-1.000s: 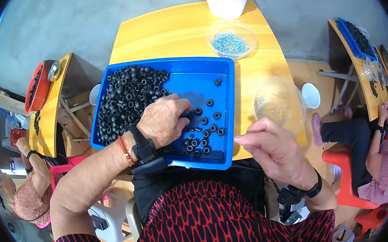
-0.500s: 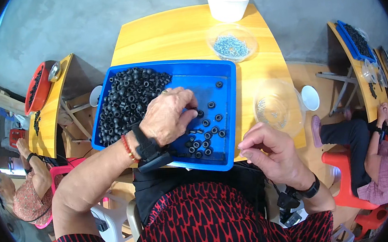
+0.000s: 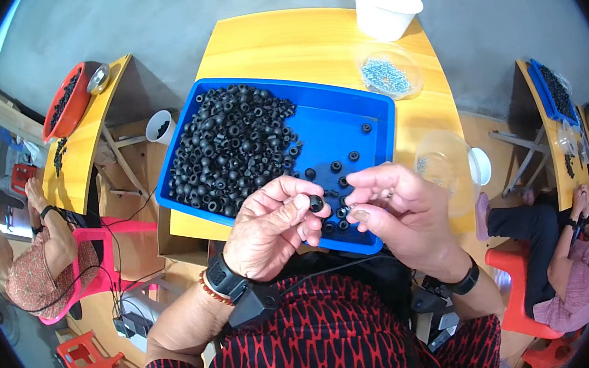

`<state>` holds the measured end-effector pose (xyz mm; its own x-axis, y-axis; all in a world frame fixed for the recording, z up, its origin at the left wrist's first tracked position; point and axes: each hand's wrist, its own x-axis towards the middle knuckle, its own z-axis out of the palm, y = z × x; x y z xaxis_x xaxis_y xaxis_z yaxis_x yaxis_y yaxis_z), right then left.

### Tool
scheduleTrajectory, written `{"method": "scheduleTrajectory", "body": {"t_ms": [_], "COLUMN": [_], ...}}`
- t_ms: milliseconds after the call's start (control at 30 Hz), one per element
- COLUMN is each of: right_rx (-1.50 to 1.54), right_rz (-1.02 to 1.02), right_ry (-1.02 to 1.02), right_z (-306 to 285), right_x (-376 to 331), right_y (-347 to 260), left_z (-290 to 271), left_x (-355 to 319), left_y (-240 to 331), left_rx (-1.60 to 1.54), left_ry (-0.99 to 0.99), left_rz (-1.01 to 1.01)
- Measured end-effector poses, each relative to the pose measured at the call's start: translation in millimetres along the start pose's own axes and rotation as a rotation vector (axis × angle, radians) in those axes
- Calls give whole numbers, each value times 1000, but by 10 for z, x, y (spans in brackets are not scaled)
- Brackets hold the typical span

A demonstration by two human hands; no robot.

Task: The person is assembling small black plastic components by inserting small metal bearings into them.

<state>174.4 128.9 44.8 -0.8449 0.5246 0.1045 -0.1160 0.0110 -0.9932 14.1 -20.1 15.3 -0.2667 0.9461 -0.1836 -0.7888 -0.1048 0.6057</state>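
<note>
Between thumb and fingers, my left hand (image 3: 273, 221) pinches a small round black plastic cap (image 3: 316, 203) with an opening in it. Just to its right is my right hand (image 3: 404, 219), its thumb and forefinger nearly together; whatever they pinch is too small to make out. Both hands are over the near edge of a blue tray (image 3: 335, 95). A big heap of black caps (image 3: 227, 148) fills the tray's left side. Several loose caps (image 3: 335, 166) are scattered on its right side, partly hidden by my hands.
Right of the tray are a clear bowl of small shiny metal pieces (image 3: 385, 76) and another clear dish (image 3: 442, 170). A white tub (image 3: 387, 8) stands at the table's far edge. People sit at side tables, with a red basin (image 3: 65, 103) on the left one.
My left hand has come out of the tray with a black cap and moved right, close to my right hand. The whole view has shifted, so the tray appears farther right.
</note>
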Motion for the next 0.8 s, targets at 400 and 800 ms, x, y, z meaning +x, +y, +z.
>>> {"method": "scheduleTrajectory", "body": {"t_ms": [400, 800], "right_rx": [-510, -673], "right_rz": [-352, -544], "right_ry": [-132, -349], "right_z": [307, 365], "right_x": [222, 187], "right_y": [-22, -90], "left_z": [-104, -118], "left_x": [-149, -180], "left_y": [-142, -258], "left_rx": [-49, -22], "left_ry": [55, 79], "left_rz": [112, 267]}}
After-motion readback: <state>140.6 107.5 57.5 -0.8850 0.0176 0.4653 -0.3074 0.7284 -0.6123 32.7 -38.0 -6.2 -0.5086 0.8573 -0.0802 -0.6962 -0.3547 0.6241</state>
